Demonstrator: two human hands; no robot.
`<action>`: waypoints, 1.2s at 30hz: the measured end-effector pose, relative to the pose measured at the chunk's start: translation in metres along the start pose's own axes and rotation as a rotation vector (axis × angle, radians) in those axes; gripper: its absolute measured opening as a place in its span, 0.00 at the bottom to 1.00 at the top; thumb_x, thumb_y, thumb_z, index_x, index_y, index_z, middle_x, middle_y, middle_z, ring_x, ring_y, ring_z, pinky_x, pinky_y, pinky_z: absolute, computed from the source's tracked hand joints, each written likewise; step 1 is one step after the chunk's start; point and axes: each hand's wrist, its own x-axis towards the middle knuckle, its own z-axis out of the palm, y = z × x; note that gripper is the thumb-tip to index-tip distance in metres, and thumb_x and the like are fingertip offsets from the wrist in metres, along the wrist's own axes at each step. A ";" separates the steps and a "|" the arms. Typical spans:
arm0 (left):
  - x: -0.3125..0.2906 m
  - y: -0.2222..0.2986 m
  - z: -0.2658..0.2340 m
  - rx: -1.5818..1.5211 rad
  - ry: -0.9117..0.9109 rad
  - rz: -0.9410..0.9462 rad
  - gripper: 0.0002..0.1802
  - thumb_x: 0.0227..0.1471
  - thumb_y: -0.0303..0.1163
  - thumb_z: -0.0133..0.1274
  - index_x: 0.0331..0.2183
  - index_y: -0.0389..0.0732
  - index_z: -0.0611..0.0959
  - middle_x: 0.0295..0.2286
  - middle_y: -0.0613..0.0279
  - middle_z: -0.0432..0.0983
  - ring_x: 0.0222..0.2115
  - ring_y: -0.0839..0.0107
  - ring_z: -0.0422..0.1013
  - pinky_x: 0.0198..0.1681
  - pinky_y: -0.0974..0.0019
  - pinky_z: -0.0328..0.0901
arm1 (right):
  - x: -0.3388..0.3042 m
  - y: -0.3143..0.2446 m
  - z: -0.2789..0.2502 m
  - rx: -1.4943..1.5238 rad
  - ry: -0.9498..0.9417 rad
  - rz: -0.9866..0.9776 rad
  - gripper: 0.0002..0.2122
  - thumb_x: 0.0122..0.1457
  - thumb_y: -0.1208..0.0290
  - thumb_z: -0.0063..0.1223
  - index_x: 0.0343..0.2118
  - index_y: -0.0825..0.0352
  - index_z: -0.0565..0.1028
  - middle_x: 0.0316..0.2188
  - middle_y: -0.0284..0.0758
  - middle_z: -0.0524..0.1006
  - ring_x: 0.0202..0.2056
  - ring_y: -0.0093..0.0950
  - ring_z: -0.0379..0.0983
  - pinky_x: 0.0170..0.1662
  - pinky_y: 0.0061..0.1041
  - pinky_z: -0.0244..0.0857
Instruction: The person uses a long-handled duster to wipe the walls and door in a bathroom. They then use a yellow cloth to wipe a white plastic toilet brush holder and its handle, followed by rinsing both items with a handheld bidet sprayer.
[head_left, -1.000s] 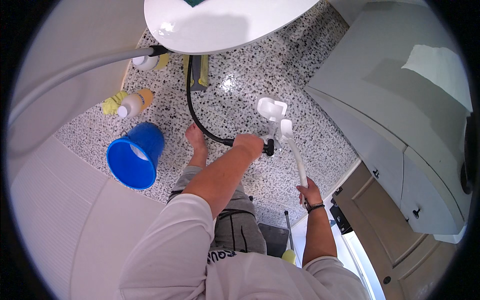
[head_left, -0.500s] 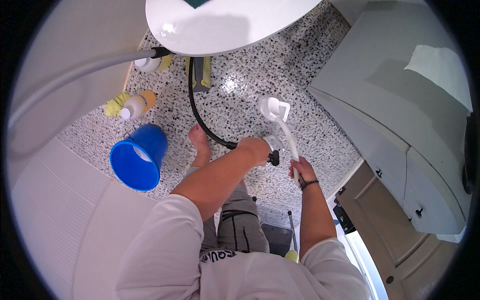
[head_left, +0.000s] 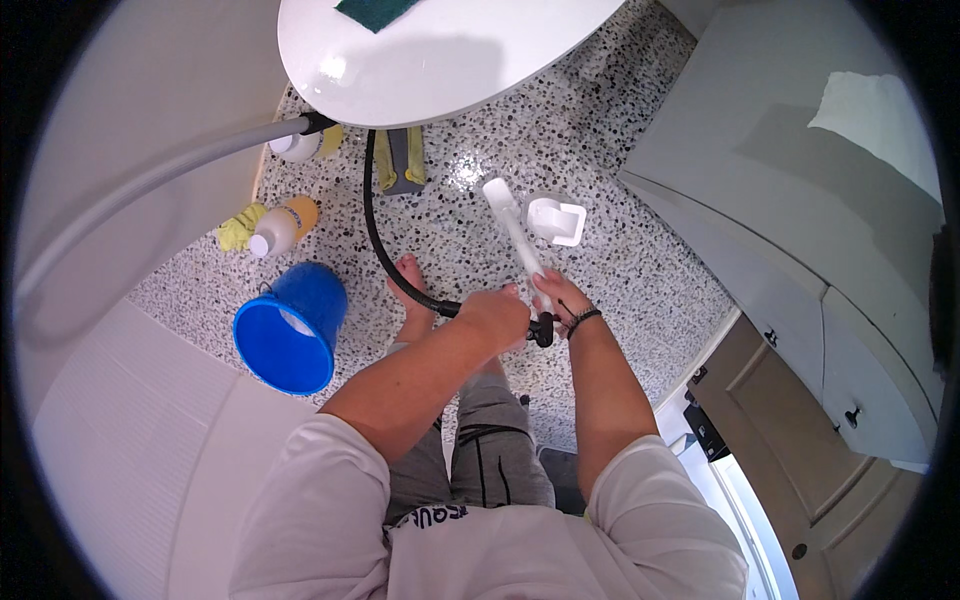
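Note:
My right hand (head_left: pixel 563 302) is closed around the handle of a white toilet brush (head_left: pixel 518 237), whose head points away from me, up and to the left. Beside the brush, a white brush holder (head_left: pixel 557 221) stands on the speckled floor. My left hand (head_left: pixel 497 317) grips the end of a black hose (head_left: pixel 377 235); a black nozzle (head_left: pixel 543 330) sticks out past the fingers, close to my right hand. The hose runs up toward a white oval lid-like surface (head_left: pixel 440 75).
On the left stand a blue bucket (head_left: pixel 290 330), two bottles (head_left: pixel 285 228) and a yellow cloth (head_left: pixel 240 228). A green scouring pad (head_left: pixel 376 12) lies on the oval surface. Grey cabinets (head_left: pixel 740 210) line the right. A grey hose (head_left: pixel 160 180) crosses the upper left.
The toilet brush has come out of its holder and moved left, with my right hand drawn in beside my left. My left hand has shifted slightly left and down.

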 end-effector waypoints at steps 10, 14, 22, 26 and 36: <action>0.048 -0.009 0.016 -0.091 0.119 -0.175 0.13 0.41 0.31 0.44 0.32 0.42 0.78 0.35 0.59 0.72 0.35 0.65 0.69 0.35 0.66 0.64 | -0.128 -0.001 -0.057 -0.505 0.099 0.054 0.21 0.44 0.72 0.50 0.43 0.69 0.62 0.11 0.28 0.62 0.09 0.19 0.59 0.09 0.17 0.54; 0.061 -0.013 0.025 -0.082 0.139 -0.134 0.16 0.39 0.33 0.44 0.35 0.44 0.75 0.33 0.58 0.72 0.35 0.63 0.69 0.36 0.62 0.64 | -0.164 0.020 -0.095 -0.768 0.365 0.043 0.21 0.43 0.72 0.51 0.43 0.68 0.64 0.16 0.31 0.67 0.13 0.18 0.62 0.13 0.17 0.57; 0.054 -0.020 0.045 -0.064 0.205 -0.153 0.20 0.38 0.33 0.48 0.38 0.42 0.73 0.38 0.62 0.69 0.36 0.66 0.69 0.35 0.61 0.64 | -0.148 0.060 -0.116 -0.877 0.515 0.000 0.18 0.43 0.69 0.51 0.38 0.69 0.68 0.22 0.33 0.72 0.23 0.22 0.66 0.27 0.20 0.60; 0.043 -0.038 0.066 -0.107 0.176 -0.038 0.23 0.35 0.36 0.50 0.39 0.45 0.72 0.34 0.55 0.69 0.32 0.61 0.69 0.34 0.59 0.63 | -0.124 0.078 -0.063 -0.646 0.441 0.118 0.17 0.44 0.65 0.50 0.39 0.65 0.68 0.24 0.36 0.73 0.26 0.27 0.69 0.32 0.26 0.62; 0.046 -0.084 0.038 -0.593 -0.342 0.220 0.23 0.30 0.35 0.51 0.35 0.40 0.71 0.30 0.56 0.71 0.33 0.65 0.69 0.35 0.66 0.62 | -0.017 0.090 0.068 0.269 -0.158 -0.032 0.14 0.47 0.72 0.50 0.37 0.68 0.65 0.28 0.35 0.70 0.31 0.24 0.69 0.31 0.23 0.64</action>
